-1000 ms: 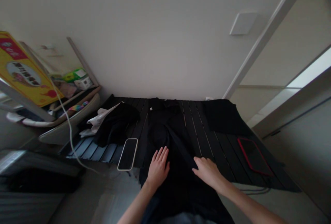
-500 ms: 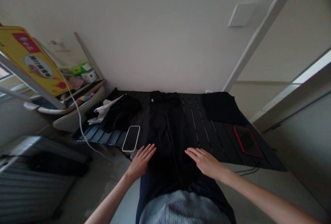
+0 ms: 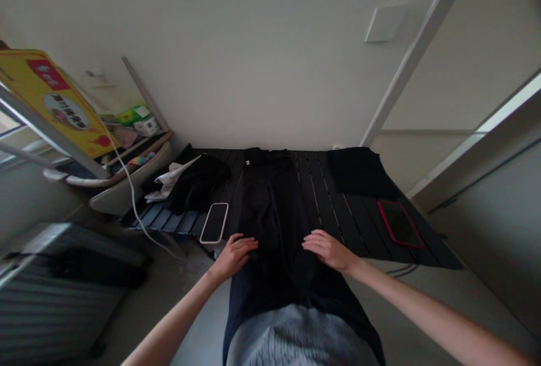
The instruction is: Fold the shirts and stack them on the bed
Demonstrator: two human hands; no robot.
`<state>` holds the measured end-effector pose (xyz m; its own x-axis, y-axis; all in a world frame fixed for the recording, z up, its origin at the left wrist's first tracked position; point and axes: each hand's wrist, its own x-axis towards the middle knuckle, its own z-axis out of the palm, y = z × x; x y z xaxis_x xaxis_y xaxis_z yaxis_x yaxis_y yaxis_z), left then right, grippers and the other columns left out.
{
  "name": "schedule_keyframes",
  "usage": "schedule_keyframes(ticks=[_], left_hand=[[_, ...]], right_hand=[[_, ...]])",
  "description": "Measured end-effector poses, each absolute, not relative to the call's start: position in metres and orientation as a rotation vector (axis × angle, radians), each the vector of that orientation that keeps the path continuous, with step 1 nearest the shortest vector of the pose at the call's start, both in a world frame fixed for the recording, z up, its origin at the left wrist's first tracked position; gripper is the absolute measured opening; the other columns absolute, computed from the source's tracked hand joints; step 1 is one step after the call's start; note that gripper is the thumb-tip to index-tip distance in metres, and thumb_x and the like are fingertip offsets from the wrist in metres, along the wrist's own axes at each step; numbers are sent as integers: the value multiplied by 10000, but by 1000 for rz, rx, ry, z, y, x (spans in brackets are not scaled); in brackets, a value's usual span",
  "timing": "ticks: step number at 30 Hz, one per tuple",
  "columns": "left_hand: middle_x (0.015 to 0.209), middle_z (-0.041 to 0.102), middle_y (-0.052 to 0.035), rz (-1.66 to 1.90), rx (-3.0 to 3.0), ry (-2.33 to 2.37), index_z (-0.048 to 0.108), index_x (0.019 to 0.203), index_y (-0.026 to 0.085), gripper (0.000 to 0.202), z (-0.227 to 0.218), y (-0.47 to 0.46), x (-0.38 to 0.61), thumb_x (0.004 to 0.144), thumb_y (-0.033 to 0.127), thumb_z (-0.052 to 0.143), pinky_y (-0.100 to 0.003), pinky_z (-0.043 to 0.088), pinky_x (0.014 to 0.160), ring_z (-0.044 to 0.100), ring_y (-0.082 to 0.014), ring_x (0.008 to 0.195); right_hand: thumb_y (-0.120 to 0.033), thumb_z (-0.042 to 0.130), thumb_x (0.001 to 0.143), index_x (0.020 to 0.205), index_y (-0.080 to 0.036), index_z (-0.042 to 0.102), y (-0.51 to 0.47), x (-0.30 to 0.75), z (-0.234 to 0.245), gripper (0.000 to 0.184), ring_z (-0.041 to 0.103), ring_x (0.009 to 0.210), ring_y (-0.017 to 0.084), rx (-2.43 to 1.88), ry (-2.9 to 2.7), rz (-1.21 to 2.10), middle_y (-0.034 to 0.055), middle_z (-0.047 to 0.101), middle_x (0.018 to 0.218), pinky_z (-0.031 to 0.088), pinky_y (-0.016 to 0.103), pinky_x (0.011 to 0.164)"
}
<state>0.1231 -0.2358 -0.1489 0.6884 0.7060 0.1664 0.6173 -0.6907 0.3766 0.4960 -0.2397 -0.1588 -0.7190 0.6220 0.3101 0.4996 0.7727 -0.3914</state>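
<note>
Black trousers (image 3: 270, 202) lie lengthwise on a dark slatted table (image 3: 353, 225), with a small white tag at the far end. Their near end merges with my dark clothing, so its edge is hard to make out. At the left side of the cloth, my left hand (image 3: 234, 256) has its fingers curled onto the edge. My right hand (image 3: 329, 248) does the same at the right side, fingers together and bent over the fabric. Both thumbs are mostly hidden. A white-framed phone (image 3: 214, 223) lies just beyond my left hand.
A folded black cloth (image 3: 361, 171) and a red-cased phone (image 3: 400, 224) lie on the right. Bunched black and white clothing (image 3: 196, 183) sits at left. A white cable (image 3: 132, 197) hangs by the table's left end, near a grey ribbed case (image 3: 54, 309).
Both hands have gone from lying flat with straight fingers to curled fingers at the trousers' edges. The view has shifted slightly; the trousers look much the same.
</note>
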Motion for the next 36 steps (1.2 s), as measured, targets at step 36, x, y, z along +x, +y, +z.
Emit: schedule_keyframes(ticks=[36], left_hand=[[1119, 652, -74, 915, 1504, 1546, 475, 1270, 203, 593, -151, -156, 161, 699, 158, 628, -398, 458, 975, 585, -249, 1137]], right_hand=[[-326, 689, 664, 1320, -255, 433, -137, 469, -165, 708, 643, 907, 217, -1668, -1601, 1037, 40, 648, 1028, 487, 381, 830]])
